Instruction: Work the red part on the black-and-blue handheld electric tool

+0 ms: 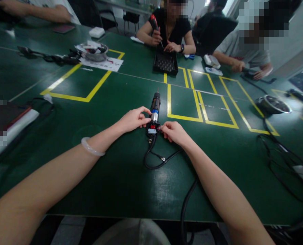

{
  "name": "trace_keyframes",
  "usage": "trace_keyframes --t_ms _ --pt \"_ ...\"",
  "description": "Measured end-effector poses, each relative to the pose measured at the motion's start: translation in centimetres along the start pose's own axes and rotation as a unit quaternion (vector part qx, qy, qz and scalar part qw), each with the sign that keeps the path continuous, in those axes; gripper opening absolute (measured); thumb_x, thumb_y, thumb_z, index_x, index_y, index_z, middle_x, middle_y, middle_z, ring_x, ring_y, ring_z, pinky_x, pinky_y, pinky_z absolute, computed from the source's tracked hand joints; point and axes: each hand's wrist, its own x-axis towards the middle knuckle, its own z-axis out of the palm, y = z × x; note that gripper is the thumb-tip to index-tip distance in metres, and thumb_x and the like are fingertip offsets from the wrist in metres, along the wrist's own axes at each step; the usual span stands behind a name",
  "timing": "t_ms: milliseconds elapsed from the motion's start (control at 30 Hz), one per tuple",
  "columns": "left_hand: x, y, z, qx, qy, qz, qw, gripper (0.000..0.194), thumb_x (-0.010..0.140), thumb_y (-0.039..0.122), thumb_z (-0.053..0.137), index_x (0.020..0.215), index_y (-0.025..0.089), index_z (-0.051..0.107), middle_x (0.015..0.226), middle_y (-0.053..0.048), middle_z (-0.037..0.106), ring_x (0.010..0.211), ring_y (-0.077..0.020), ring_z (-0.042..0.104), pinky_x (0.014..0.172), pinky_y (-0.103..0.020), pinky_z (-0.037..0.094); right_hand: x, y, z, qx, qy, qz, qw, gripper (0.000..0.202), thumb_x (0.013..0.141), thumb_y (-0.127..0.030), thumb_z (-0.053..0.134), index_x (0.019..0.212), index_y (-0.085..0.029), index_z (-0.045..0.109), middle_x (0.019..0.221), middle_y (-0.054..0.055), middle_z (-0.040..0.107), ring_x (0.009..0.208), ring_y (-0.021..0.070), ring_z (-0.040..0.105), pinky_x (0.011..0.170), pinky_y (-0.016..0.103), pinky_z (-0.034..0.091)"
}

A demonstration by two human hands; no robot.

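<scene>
An electric screwdriver [154,115] with its inner parts exposed lies on the green table, its thin tip pointing away from me. A silver and blue cylinder, a red part and a grey block show along its body. My left hand [136,119] grips the body from the left, thumb and fingers bent against it. From the right, my right hand [173,132] pinches at the rear part beside the red piece; what its fingertips hold is too small to make out. A black cable [153,167] loops from the rear and runs under my right forearm.
Yellow tape [184,117] marks rectangles on the table [102,190]. Across it, a person works over a black tray [166,63] with a red-handled tool. A metal bowl [96,54] sits back left, another bowl [275,104] at right near coiled cables [276,160].
</scene>
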Motion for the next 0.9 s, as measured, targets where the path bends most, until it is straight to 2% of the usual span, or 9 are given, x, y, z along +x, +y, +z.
trace_keyframes --t_ms 267,467,567,700,800,900 --pt "0.0 -0.2 0.0 -0.005 -0.002 0.011 1.000 0.036 0.089 0.037 0.063 0.118 0.016 0.056 0.068 0.000 0.065 0.058 -0.0133 0.060 0.058 -0.023 0.046 -0.2 -0.1 0.0 0.013 0.000 -0.002 1.000 0.026 0.091 -0.035 0.054 0.071 -0.019 0.053 0.055 -0.004 0.058 0.038 0.0059 0.046 0.042 0.019 0.035" --pt "-0.1 -0.1 -0.1 -0.002 0.001 0.014 1.000 0.038 0.088 0.036 0.062 0.119 0.015 0.056 0.070 0.001 0.063 0.057 -0.0128 0.059 0.057 -0.023 0.044 -0.1 0.3 -0.1 0.059 -0.007 -0.004 0.998 0.025 0.089 -0.036 0.056 0.072 -0.018 0.053 0.054 -0.004 0.057 0.038 0.0057 0.044 0.041 0.019 0.032" --pt "-0.4 0.3 0.3 -0.018 0.008 0.040 0.999 0.038 0.089 0.035 0.061 0.121 0.015 0.055 0.068 0.003 0.057 0.056 -0.0114 0.055 0.056 -0.022 0.041 0.0 0.4 -0.2 0.112 -0.021 -0.003 0.993 0.026 0.089 -0.036 0.056 0.072 -0.017 0.053 0.052 -0.005 0.054 0.036 0.0050 0.041 0.039 0.019 0.028" --pt "-0.8 1.0 1.3 -0.004 -0.011 0.080 0.997 0.030 0.088 0.037 0.064 0.110 0.017 0.064 0.063 0.004 0.049 0.054 -0.0098 0.047 0.054 -0.021 0.034 -0.2 0.6 -0.3 0.173 -0.035 -0.017 0.984 0.029 0.089 -0.043 0.057 0.077 -0.017 0.055 0.053 -0.006 0.055 0.037 0.0049 0.041 0.039 0.019 0.027" --pt "-1.1 1.3 1.9 0.016 -0.017 0.090 0.996 0.026 0.088 0.038 0.064 0.101 0.016 0.068 0.062 0.003 0.049 0.055 -0.0100 0.045 0.054 -0.021 0.031 -0.3 0.7 -0.3 0.175 -0.026 -0.043 0.983 0.030 0.088 -0.046 0.059 0.079 -0.017 0.054 0.057 -0.005 0.057 0.040 0.0052 0.043 0.041 0.019 0.029" --pt "-1.0 1.3 2.0 0.013 -0.015 0.091 0.996 0.027 0.088 0.039 0.064 0.101 0.016 0.069 0.062 0.003 0.050 0.056 -0.0102 0.045 0.054 -0.021 0.031 -0.4 0.6 -0.2 0.168 -0.026 -0.057 0.984 0.030 0.088 -0.046 0.058 0.081 -0.017 0.054 0.061 -0.005 0.058 0.041 0.0052 0.044 0.041 0.019 0.029"
